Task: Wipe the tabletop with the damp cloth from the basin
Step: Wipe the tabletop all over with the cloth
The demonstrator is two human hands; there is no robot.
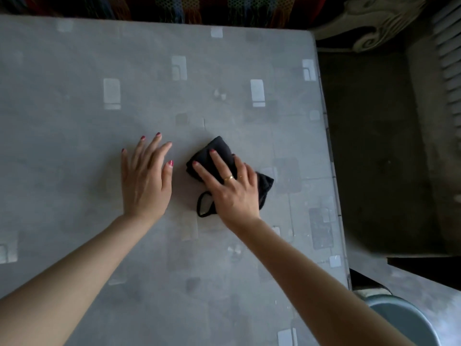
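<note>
A black cloth (220,149) lies bunched on the grey patterned tabletop (74,108), right of centre, with a thin loop sticking out toward me. My right hand (230,188) presses flat on the cloth, fingers spread over it, hiding its middle. To the left of the cloth, my left hand (146,178) rests palm down on the bare tabletop, fingers apart, holding nothing. The rim of a pale blue basin (404,313) shows at the bottom right, beyond the table's corner.
The table's right edge (326,136) runs down past the cloth, with dark floor beyond it. A carved pale furniture piece (369,28) stands at the far right corner. Striped fabric (174,8) hangs along the far edge.
</note>
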